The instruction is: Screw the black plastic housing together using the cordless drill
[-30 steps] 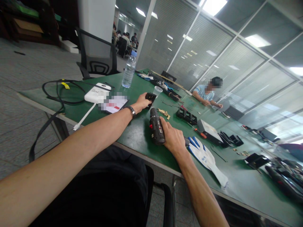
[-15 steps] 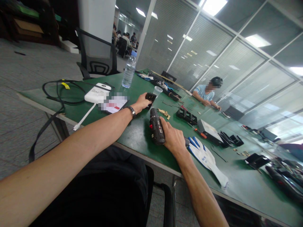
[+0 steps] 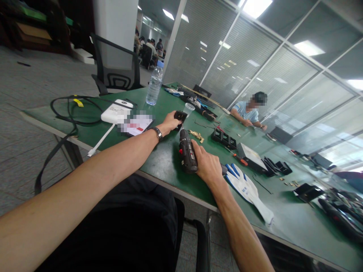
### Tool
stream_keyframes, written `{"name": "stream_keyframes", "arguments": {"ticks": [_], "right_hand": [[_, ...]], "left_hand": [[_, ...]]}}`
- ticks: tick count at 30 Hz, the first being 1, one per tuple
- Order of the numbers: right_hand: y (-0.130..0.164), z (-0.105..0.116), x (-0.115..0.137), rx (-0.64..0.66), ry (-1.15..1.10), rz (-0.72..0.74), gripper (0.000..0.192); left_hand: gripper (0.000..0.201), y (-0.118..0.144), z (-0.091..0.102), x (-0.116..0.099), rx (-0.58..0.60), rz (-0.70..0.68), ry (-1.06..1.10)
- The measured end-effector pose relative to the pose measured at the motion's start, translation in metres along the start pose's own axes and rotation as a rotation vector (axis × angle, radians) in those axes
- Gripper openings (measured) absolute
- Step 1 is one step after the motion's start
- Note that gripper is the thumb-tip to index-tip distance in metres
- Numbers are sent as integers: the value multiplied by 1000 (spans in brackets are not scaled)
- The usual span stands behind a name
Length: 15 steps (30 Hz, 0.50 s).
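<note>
My left hand [image 3: 171, 122] is closed on a small black bracket-like part [image 3: 180, 116] at the table's left side. Wrapped round the grip of a black cordless drill [image 3: 187, 151] is my right hand [image 3: 208, 162]. The drill's bit points away from me and meets the black part; the exact contact is too small to make out. A pile of brass-coloured small pieces [image 3: 196, 136] lies just right of the drill's tip. Behind the black part stands a clear plastic cup [image 3: 188, 108]. A white glove with blue fingertips [image 3: 246, 189] lies beside my right forearm.
On the green table [image 3: 167, 158] are a water bottle [image 3: 154, 85], a white device [image 3: 117, 111] with a cable, and a phone-like screen [image 3: 138, 124]. Rightward lie black frames [image 3: 224, 139], an orange screwdriver [image 3: 241, 160] and a box [image 3: 251, 156]. A person [image 3: 248, 111] sits across the table.
My hands, the drill and the black part look almost unmoved. Across the table, the person's hands and head have shifted slightly to the right.
</note>
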State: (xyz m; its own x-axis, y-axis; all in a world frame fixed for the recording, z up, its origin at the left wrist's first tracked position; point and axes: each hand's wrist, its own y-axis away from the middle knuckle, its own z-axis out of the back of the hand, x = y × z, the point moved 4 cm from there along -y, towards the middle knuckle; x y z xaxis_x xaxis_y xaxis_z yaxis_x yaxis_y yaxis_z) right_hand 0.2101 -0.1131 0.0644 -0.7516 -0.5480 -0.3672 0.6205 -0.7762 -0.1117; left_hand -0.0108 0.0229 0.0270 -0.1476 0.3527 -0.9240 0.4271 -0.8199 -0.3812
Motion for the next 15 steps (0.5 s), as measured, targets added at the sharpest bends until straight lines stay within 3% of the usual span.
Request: {"name": "stream_keyframes", "arguments": {"ticks": [15], "right_hand": [[-1,-2,-1,-17,-4,2,71]], "left_hand": [[34,0,0,0,11,-3,-11]]}}
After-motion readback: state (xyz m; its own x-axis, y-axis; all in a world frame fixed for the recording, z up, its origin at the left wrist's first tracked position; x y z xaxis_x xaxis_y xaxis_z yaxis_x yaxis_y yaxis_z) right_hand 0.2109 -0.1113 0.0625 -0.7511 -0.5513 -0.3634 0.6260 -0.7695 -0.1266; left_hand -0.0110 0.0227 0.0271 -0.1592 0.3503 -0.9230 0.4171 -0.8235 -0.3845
